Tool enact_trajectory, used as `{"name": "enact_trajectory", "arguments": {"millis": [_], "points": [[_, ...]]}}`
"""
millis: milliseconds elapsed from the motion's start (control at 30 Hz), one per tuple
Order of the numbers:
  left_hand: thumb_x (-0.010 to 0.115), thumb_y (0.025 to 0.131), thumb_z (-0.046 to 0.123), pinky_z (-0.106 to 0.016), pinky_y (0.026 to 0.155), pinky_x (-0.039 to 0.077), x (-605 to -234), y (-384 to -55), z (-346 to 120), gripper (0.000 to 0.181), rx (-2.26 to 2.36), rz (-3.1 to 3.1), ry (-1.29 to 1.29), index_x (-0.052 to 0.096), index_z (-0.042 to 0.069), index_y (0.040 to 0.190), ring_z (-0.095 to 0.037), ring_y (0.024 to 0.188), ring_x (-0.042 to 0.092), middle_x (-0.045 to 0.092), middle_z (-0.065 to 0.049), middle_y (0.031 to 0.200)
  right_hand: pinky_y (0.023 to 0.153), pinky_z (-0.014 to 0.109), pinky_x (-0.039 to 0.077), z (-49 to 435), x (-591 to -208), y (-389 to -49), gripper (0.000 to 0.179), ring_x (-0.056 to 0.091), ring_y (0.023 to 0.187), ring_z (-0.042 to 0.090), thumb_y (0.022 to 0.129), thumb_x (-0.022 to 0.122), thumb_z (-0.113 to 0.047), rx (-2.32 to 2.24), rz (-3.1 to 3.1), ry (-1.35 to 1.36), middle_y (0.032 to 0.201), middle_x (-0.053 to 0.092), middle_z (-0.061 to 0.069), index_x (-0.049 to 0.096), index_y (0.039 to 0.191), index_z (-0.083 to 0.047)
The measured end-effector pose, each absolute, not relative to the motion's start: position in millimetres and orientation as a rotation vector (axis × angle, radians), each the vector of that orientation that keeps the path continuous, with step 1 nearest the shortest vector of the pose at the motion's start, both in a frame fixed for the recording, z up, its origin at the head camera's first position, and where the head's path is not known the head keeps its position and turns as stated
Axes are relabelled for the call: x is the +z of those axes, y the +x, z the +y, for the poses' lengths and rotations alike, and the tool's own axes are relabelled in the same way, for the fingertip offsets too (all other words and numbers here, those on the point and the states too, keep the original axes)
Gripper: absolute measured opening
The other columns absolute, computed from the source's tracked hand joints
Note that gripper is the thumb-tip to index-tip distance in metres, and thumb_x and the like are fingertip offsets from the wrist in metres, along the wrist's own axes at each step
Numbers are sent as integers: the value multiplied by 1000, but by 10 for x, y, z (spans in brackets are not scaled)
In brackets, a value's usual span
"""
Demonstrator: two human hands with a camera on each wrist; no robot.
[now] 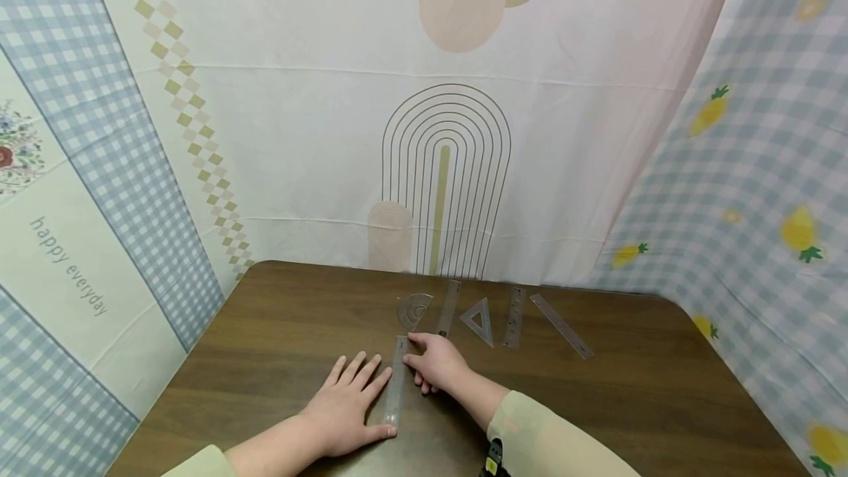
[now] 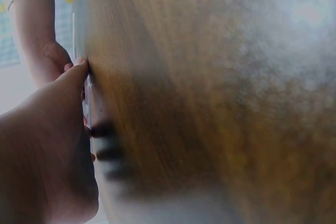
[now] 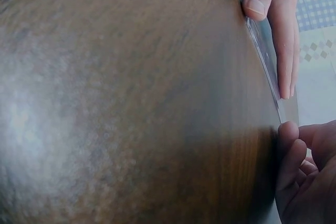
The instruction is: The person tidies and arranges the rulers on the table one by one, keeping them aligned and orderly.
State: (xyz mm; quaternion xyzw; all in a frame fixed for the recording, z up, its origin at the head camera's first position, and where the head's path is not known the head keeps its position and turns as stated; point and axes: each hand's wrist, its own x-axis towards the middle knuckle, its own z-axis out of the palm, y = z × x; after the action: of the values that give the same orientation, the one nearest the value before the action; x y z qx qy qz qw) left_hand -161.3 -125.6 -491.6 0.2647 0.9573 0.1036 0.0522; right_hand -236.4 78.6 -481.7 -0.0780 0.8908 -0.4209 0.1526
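Note:
A clear ruler (image 1: 396,381) lies nearly lengthwise on the brown table between both hands. My left hand (image 1: 344,403) rests palm down on its left, fingers straight and spread. The left thumb touches the ruler's near end, and the index fingertip is at its left edge. My right hand (image 1: 440,361) holds the far right edge with thumb and index finger, its other fingers curled under. Seen edge-on in the right wrist view, the ruler (image 3: 266,59) runs from the left thumb to the right fingertips. In the left wrist view, the left hand (image 2: 50,145) hides most of it.
Beyond the hands, a clear protractor (image 1: 405,313), a ruler (image 1: 449,304), a set square (image 1: 486,326), a ruler with holes (image 1: 513,319) and a slanted ruler (image 1: 562,326) lie in a row. A printed cloth (image 1: 318,168) hangs behind the table's far edge.

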Motion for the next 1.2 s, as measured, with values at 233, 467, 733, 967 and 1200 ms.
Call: {"name": "enact_trajectory", "arguments": {"millis": [233, 467, 733, 967, 1200], "points": [[38, 86, 82, -59, 116, 11, -4968, -1624, -1260, 96, 275, 2938, 812, 36, 17, 155, -37, 148, 19, 27, -12, 161, 34, 27, 43, 786, -4817, -2359, 53, 53, 35, 13, 95, 68, -21, -1200, 2559, -226, 50, 61, 5, 52, 145, -12], [39, 86, 82, -60, 116, 12, -4959, -1628, -1259, 95, 315, 2936, 818, 37, 16, 155, -39, 148, 20, 28, -13, 160, 34, 27, 43, 785, -4825, -2374, 53, 53, 35, 13, 95, 68, -22, -1190, 2566, -227, 51, 61, 6, 52, 145, -14], [40, 85, 82, -58, 117, 11, -4948, -1617, -1253, 95, 265, 2936, 784, 37, 17, 155, -36, 149, 19, 28, -11, 161, 34, 28, 43, 778, -4843, -2384, 54, 53, 35, 13, 95, 68, -23, -1157, 2578, -218, 52, 62, 7, 52, 146, -16], [37, 86, 82, -60, 116, 9, -4978, -1614, -1265, 96, 307, 2943, 810, 37, 16, 155, -38, 148, 19, 28, -12, 161, 34, 27, 43, 778, -4845, -2380, 54, 52, 35, 13, 95, 69, -23, -1141, 2578, -219, 52, 61, 5, 52, 146, -17], [41, 86, 81, -60, 116, 10, -4917, -1596, -1259, 95, 326, 2920, 804, 37, 14, 154, -39, 148, 19, 29, -14, 160, 34, 28, 43, 774, -4846, -2376, 54, 53, 36, 13, 95, 68, -22, -1158, 2568, -232, 53, 62, 7, 52, 146, -15]]}}
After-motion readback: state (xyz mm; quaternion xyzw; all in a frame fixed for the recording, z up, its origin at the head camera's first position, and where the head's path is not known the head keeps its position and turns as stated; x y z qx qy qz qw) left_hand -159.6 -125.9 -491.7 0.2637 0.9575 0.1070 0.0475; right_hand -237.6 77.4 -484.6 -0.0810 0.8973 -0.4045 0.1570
